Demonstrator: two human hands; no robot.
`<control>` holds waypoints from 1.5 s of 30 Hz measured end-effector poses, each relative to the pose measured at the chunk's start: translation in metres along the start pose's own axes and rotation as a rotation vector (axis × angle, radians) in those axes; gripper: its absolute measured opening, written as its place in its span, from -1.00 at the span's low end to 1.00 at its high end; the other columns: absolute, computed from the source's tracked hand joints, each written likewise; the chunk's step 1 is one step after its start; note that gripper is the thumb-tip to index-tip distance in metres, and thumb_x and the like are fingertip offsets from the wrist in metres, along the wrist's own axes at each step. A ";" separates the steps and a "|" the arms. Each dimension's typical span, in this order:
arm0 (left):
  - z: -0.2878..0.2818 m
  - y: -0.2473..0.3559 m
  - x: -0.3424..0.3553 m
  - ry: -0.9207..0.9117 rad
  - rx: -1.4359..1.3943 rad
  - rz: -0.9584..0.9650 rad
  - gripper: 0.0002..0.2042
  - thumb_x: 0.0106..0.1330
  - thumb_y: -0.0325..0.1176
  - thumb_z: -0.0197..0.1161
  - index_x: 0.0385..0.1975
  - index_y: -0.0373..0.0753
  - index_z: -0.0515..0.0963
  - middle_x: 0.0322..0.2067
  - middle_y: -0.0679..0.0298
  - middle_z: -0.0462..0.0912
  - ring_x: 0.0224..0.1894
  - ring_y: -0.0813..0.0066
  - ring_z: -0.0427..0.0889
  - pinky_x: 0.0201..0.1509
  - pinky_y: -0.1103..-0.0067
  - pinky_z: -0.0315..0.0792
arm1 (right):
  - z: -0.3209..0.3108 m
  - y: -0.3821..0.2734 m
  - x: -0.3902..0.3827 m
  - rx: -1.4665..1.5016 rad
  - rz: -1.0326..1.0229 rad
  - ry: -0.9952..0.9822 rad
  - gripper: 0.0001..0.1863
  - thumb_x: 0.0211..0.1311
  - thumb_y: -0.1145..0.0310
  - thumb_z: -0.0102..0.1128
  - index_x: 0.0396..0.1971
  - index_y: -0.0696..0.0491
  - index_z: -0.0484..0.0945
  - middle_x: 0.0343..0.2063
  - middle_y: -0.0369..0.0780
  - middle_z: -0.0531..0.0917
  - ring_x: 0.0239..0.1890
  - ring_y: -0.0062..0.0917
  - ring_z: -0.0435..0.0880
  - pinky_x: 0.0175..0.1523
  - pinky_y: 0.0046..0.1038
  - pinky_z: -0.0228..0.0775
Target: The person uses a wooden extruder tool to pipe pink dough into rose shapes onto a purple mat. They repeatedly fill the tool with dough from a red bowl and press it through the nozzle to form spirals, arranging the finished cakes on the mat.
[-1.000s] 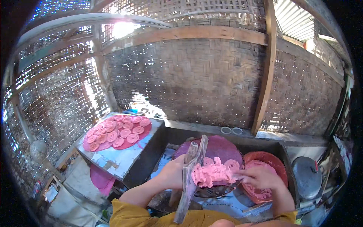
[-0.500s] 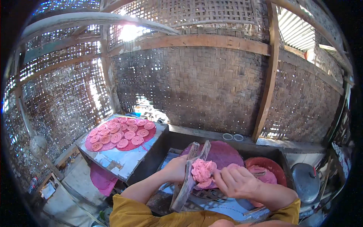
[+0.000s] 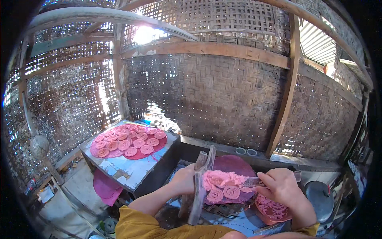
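Observation:
My left hand (image 3: 184,179) grips a wooden press (image 3: 197,187) of two long bars that stands over a dark round mat. Pink strands of dough (image 3: 217,179) hang out of the press, and two pink coils (image 3: 223,193) lie below them on the purple mat (image 3: 234,165). My right hand (image 3: 280,186) holds a flat metal blade (image 3: 251,182) against the dough strands. A red bowl with pink dough (image 3: 270,209) sits under my right wrist.
A metal-topped table (image 3: 127,169) at the left carries a pink cloth with several pink coils (image 3: 129,142). A grey pot lid (image 3: 318,197) lies at the right. Two small white cups (image 3: 246,151) stand on the ledge by the woven bamboo wall. Another pink cloth (image 3: 105,187) hangs below the table.
My right hand moved from the bowl at the right to the press and back out, now holding the blade at the dough. The lump of strands has become shorter, with coils lying beneath it.

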State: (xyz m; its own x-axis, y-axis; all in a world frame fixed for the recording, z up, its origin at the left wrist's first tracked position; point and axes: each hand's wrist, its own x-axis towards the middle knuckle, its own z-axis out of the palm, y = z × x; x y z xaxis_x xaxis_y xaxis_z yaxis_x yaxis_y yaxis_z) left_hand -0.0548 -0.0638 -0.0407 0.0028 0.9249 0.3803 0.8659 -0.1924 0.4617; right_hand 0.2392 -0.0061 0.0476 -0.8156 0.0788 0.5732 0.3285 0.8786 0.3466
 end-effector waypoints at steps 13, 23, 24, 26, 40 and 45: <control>0.016 -0.013 0.013 -0.169 -0.118 0.046 -0.51 -0.06 -0.07 0.22 -0.08 -0.09 0.45 -0.19 0.10 0.51 -0.15 0.13 0.52 -0.09 0.41 0.40 | 0.035 -0.032 0.028 -0.376 -0.512 0.142 -0.84 -0.06 0.36 0.08 -0.45 0.08 0.46 -0.62 -0.27 0.45 -0.62 -0.61 0.41 -0.64 -0.59 0.09; 0.014 -0.024 0.001 0.014 0.061 0.063 -0.59 -0.07 -0.07 0.19 -0.20 -0.09 0.50 -0.22 0.05 0.50 -0.21 0.10 0.51 -0.17 0.38 0.42 | 0.001 -0.004 0.018 -0.195 -0.173 0.198 -0.78 -0.24 0.32 0.24 -0.47 -0.03 0.51 -0.72 -0.41 0.28 -0.69 -0.62 0.33 -0.64 -0.53 0.05; 0.010 -0.015 -0.003 0.024 0.056 0.052 -0.61 -0.07 -0.08 0.19 -0.22 -0.08 0.51 -0.23 0.04 0.50 -0.22 0.11 0.51 -0.18 0.38 0.43 | 0.007 -0.004 0.019 -0.179 -0.196 0.186 -0.79 -0.23 0.32 0.22 -0.47 -0.03 0.51 -0.72 -0.41 0.28 -0.69 -0.62 0.34 -0.63 -0.54 0.05; 0.007 -0.001 -0.005 -0.013 0.110 0.024 -0.64 -0.07 -0.08 0.19 -0.24 -0.06 0.53 -0.23 0.07 0.50 -0.22 0.14 0.51 -0.17 0.40 0.43 | 0.019 -0.009 0.021 -0.138 -0.240 0.156 -0.81 -0.20 0.34 0.17 -0.46 -0.02 0.51 -0.71 -0.41 0.28 -0.67 -0.62 0.34 -0.63 -0.54 0.06; 0.008 -0.025 0.007 -0.149 0.013 0.032 -0.55 -0.06 -0.07 0.19 -0.15 -0.12 0.48 -0.18 0.09 0.52 -0.13 0.15 0.49 -0.10 0.37 0.40 | 0.026 -0.018 0.003 -0.076 -0.082 0.112 -0.74 -0.22 0.27 0.24 -0.43 0.00 0.50 -0.68 -0.35 0.40 -0.63 -0.54 0.44 -0.58 -0.51 0.21; 0.014 -0.050 0.012 -0.079 -0.170 0.142 -0.47 -0.15 -0.07 0.30 -0.13 -0.18 0.45 -0.18 0.10 0.53 -0.14 0.15 0.50 -0.05 0.42 0.37 | 0.039 0.005 -0.010 0.001 0.206 0.200 -0.66 -0.29 0.19 0.36 -0.46 0.00 0.50 -0.70 -0.28 0.43 -0.65 -0.41 0.47 -0.59 -0.40 0.27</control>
State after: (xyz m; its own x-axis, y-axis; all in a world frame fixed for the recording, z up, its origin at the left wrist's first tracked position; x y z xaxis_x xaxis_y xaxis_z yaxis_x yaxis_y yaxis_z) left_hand -0.0916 -0.0387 -0.0705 0.1633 0.9063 0.3898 0.7577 -0.3683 0.5388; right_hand 0.2304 0.0161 0.0145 -0.6214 0.1609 0.7668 0.4766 0.8544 0.2069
